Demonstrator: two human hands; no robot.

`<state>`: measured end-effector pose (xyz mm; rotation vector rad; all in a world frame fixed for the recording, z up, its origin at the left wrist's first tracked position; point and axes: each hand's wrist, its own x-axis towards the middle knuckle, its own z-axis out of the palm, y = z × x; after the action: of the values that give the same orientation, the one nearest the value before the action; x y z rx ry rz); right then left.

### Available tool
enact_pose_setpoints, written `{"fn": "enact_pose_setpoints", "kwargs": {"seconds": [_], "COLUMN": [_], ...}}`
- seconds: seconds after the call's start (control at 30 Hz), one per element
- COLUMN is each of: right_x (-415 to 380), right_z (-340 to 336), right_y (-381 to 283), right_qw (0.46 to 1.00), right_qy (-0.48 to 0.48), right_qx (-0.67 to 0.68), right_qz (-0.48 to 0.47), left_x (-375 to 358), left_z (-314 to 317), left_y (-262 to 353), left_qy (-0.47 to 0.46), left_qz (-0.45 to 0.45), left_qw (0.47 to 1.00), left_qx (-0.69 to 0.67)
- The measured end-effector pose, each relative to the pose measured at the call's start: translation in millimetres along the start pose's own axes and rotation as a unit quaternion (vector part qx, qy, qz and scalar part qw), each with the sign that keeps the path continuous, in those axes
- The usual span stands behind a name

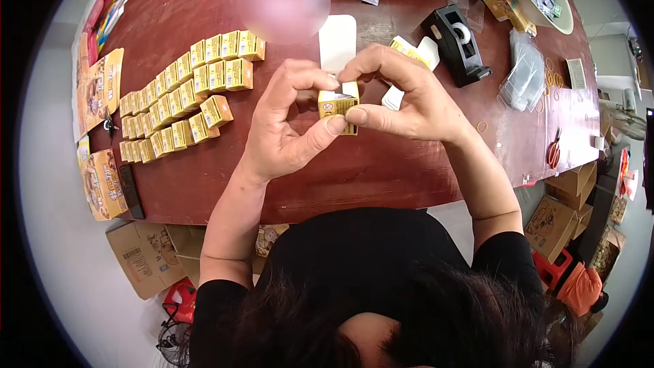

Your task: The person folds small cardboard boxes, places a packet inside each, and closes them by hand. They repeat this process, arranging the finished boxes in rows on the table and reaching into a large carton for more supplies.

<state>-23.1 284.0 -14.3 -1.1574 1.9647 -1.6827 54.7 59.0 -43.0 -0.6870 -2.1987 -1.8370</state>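
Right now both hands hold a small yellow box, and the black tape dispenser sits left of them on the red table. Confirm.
Wrong side: in the head view, the left hand and right hand hold a small yellow box, but the black tape dispenser sits right of them on the red table.

L hand (283, 119) & R hand (419, 99) close tog., fingers (373, 61) curled, thumbs (315, 139) adj.
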Motion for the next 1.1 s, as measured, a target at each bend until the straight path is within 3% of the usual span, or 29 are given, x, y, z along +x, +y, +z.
{"fn": "enact_pose_setpoints", "kwargs": {"seconds": [0.07,0.13,0.17,0.37,0.43,0.5,0.57,0.7,0.8,0.87,0.9,1.0,1.1], "right_x": [-0.4,-1.0,-1.4,-1.0,-0.1,4.7,6.6,10.7,9.8,5.7,5.3,0.5,-3.5], "right_z": [-0.5,4.1,7.0,23.0,23.2,19.9,21.6,24.2,15.9,9.0,9.4,17.3,14.7], "right_y": [1.0,7.7,8.3,12.2,3.6,-5.7,-17.7,-24.9,-20.6,-9.8,-12.9,-24.8,-14.4], "right_qw": [0.999,0.987,0.987,0.989,0.983,0.986,0.991,0.986,0.991,0.995,0.995,0.983,0.971], "right_qy": [-0.04,0.029,0.029,0.096,0.138,0.123,0.11,0.134,0.099,0.039,0.038,0.034,0.024], "right_qx": [-0.013,-0.117,-0.116,0.033,0.093,0.072,0.046,0.054,0.042,-0.077,-0.077,-0.159,-0.216], "right_qz": [0.017,-0.11,-0.11,-0.108,-0.076,-0.082,0.058,0.087,0.082,-0.041,-0.041,-0.079,-0.104], "left_x": [-1.7,-1.9,-1.4,6.5,5.7,5.2,4.4,0.3,-0.5,-4.3,-4.9,-8.9,-10.6], "left_z": [0.7,7.4,10.4,11.1,14.3,16.4,17.3,16.6,11.3,3.0,2.5,2.2,4.6], "left_y": [2.2,6.4,8.4,15.2,17.9,19.7,21.0,17.4,14.1,10.1,10.5,12.5,15.8], "left_qy": [-0.012,0.024,0.059,0.073,0.071,0.07,0.077,0.08,0.07,0.002,0.003,0.03,0.005], "left_qz": [-0.027,-0.066,-0.104,-0.122,-0.119,-0.116,-0.142,-0.12,-0.079,-0.059,-0.058,-0.107,-0.129], "left_qw": [0.999,0.992,0.978,0.969,0.968,0.968,0.963,0.972,0.977,0.994,0.994,0.982,0.944], "left_qx": [-0.036,-0.105,-0.174,-0.203,-0.207,-0.21,-0.218,-0.184,-0.186,-0.088,-0.088,-0.152,-0.305]}}
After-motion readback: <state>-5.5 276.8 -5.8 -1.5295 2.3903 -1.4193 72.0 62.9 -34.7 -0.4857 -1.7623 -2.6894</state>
